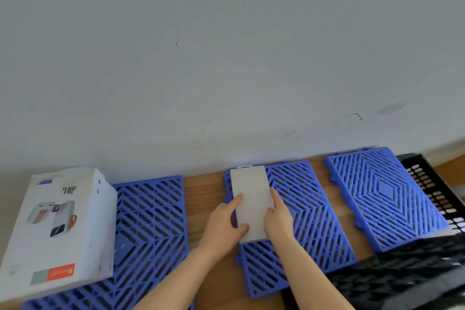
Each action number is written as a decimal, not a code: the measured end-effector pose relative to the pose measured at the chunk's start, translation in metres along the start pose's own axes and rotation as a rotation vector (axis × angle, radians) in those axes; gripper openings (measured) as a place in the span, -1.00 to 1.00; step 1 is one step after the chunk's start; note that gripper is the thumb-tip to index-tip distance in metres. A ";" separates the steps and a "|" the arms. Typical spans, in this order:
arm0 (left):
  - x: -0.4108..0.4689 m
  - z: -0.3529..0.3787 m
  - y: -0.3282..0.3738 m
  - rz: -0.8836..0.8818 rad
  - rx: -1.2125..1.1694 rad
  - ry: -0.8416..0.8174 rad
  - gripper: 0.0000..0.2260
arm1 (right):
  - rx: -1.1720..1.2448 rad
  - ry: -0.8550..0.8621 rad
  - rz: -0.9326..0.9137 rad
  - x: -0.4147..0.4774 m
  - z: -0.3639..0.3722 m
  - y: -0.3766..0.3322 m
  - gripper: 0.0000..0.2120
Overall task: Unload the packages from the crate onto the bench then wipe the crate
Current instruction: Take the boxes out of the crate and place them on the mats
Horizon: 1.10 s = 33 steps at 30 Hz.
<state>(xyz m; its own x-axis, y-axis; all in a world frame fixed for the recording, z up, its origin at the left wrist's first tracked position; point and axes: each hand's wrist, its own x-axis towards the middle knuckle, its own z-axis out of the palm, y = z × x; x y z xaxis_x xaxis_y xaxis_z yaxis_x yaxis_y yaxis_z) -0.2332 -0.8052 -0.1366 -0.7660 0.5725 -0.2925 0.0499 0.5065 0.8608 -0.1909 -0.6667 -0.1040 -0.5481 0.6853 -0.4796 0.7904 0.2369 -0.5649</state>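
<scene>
Packages are being unloaded: both hands, left hand (224,221) and right hand (278,216), are gripping a flat white package (251,199) and setting it on the middle blue mat (302,209) on the bench (201,199). Releasing it flat and returning to the black crate (432,189) looks next.

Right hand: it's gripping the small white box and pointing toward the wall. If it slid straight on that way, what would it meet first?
Probably only the blue grid mat beneath it, then the grey wall; the right hand has nothing else ahead, though depth is unclear.

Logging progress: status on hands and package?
Left hand and right hand both gripping small white box, on middle blue mat. Black crate right. Nothing blocking.
</scene>
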 end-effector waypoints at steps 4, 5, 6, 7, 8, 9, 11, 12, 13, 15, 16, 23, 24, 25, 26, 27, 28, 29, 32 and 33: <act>0.005 0.002 -0.003 0.030 -0.003 -0.038 -0.30 | -0.003 0.040 -0.006 0.005 -0.002 0.002 -0.51; 0.007 0.004 -0.002 0.029 -0.017 -0.044 -0.30 | -0.011 0.044 -0.009 0.003 -0.001 0.001 -0.51; 0.009 0.006 -0.002 0.027 -0.031 -0.047 -0.30 | -0.024 0.049 -0.020 0.000 0.000 0.001 -0.50; 0.010 0.008 0.000 0.021 -0.037 -0.048 -0.30 | -0.046 0.064 -0.047 -0.004 0.002 0.002 -0.49; 0.011 0.010 0.002 0.014 -0.033 -0.047 -0.30 | -0.082 0.090 -0.092 -0.009 0.004 0.004 -0.48; 0.012 0.013 0.004 0.008 -0.025 -0.043 -0.31 | -0.136 0.126 -0.144 -0.015 0.006 0.007 -0.48; 0.013 0.018 0.008 0.006 -0.010 -0.024 -0.31 | -0.259 0.220 -0.214 -0.027 0.008 0.013 -0.51; 0.013 0.021 0.010 0.009 -0.009 -0.011 -0.31 | -0.288 0.262 -0.220 -0.032 0.010 0.015 -0.52; 0.014 0.023 0.011 0.011 -0.015 0.000 -0.31 | -0.288 0.289 -0.208 -0.037 0.012 0.017 -0.53; 0.015 0.028 0.012 0.010 -0.024 0.016 -0.30 | -0.234 0.299 -0.158 -0.048 0.015 0.018 -0.53; 0.016 0.030 0.013 0.011 -0.017 0.025 -0.30 | -0.211 0.289 -0.135 -0.051 0.017 0.019 -0.52; 0.019 0.028 0.013 0.018 0.060 0.006 -0.33 | -0.272 0.139 -0.160 -0.052 0.015 0.029 -0.51; 0.019 0.026 0.015 0.019 0.087 -0.001 -0.33 | -0.256 0.125 -0.156 -0.052 0.013 0.028 -0.51; 0.018 0.023 0.016 0.016 0.109 -0.007 -0.34 | -0.236 0.118 -0.150 -0.053 0.011 0.025 -0.52; 0.017 0.020 0.019 0.014 0.126 -0.005 -0.34 | -0.211 0.118 -0.145 -0.054 0.009 0.021 -0.53; 0.014 0.016 0.021 0.015 0.139 0.006 -0.34 | -0.184 0.127 -0.146 -0.057 0.006 0.016 -0.53; 0.011 0.011 0.024 0.023 0.145 0.027 -0.35 | -0.157 0.139 -0.152 -0.059 0.003 0.011 -0.54; 0.009 0.005 0.027 0.036 0.137 0.055 -0.38 | -0.128 0.148 -0.164 -0.063 -0.001 0.004 -0.54; 0.000 -0.014 0.042 0.088 0.090 0.133 -0.52 | 0.007 0.143 -0.216 -0.078 -0.017 -0.024 -0.54; -0.003 -0.021 0.048 0.091 0.089 0.155 -0.56 | 0.060 0.133 -0.240 -0.085 -0.024 -0.035 -0.54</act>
<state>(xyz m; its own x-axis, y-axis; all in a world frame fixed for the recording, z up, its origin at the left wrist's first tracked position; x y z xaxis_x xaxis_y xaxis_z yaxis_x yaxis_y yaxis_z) -0.2420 -0.7958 -0.0855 -0.8447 0.5160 -0.1421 0.1742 0.5161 0.8386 -0.1657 -0.7164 -0.0270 -0.6740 0.6997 -0.2371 0.6226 0.3652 -0.6921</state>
